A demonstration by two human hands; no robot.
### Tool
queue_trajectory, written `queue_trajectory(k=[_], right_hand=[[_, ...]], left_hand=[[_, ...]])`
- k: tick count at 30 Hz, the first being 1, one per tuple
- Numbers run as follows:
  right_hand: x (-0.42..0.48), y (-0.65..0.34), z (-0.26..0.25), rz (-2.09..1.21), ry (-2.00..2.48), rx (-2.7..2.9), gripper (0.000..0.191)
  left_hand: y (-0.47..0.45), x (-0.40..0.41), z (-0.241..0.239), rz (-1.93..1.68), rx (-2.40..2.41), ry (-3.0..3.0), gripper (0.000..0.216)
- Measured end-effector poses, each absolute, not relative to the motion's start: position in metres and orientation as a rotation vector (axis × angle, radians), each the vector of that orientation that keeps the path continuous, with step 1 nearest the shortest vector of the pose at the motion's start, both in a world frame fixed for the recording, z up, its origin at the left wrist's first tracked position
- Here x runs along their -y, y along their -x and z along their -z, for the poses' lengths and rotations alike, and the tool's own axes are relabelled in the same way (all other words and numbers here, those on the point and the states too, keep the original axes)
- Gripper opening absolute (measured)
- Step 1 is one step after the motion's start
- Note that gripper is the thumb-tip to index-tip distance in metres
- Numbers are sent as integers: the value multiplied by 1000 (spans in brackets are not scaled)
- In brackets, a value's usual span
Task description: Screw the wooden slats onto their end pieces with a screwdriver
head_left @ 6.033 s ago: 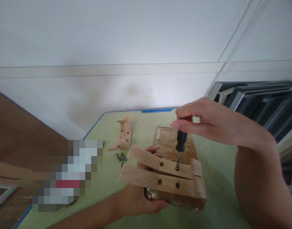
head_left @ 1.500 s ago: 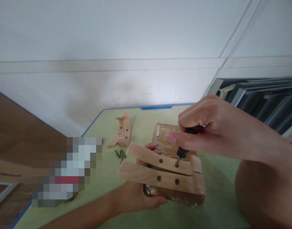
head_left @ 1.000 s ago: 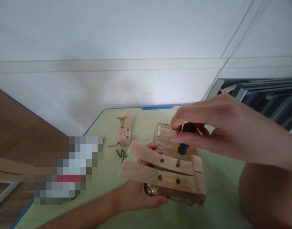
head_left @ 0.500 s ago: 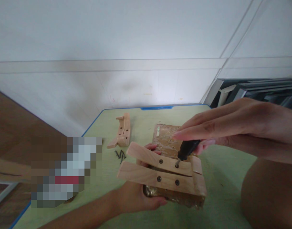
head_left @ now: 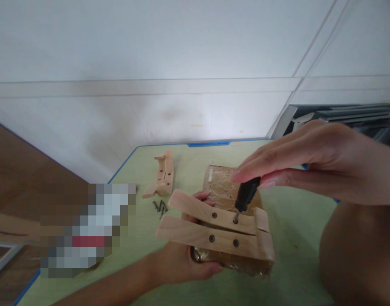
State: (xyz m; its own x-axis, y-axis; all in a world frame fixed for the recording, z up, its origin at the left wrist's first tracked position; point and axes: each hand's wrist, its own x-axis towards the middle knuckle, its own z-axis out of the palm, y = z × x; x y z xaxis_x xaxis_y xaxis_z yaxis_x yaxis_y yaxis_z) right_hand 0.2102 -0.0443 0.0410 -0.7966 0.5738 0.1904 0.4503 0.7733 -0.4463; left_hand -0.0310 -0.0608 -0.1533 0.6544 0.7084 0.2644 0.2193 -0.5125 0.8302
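My right hand (head_left: 297, 163) pinches the black handle of a small screwdriver (head_left: 245, 196) between thumb and fingers. Its tip sits in a screw on the upper slat of a pale wooden piece (head_left: 214, 231) with two slats and several dark screws. My left hand (head_left: 185, 265) grips this wooden piece from below and lifts its near end; fingertips show between the slats. The piece rests on a brown block wrapped in clear film (head_left: 222, 187) on the green table (head_left: 284, 238).
A second, matching wooden piece (head_left: 165, 174) lies further back on the table, with several loose dark screws (head_left: 160, 207) beside it. A blurred patch covers something at the table's left edge. Dark framed panels (head_left: 341, 114) lean at the right. A white wall stands behind.
My right hand has shifted its fingers round the screwdriver handle while the tip stayed in the same screw; the handle now leans right. My left hand and the wooden piece have barely moved.
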Motion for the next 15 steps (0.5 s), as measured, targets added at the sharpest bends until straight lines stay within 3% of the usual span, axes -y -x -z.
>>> queue_trajectory(k=[5,15], right_hand=[[46,-208,-43,-579,802,2650,25],[46,-208,-42,-535,779,2646,24]], left_hand=[[31,60,151,-700,-718,-2054,77],[26,62,149,-894,-640,-1931,92]])
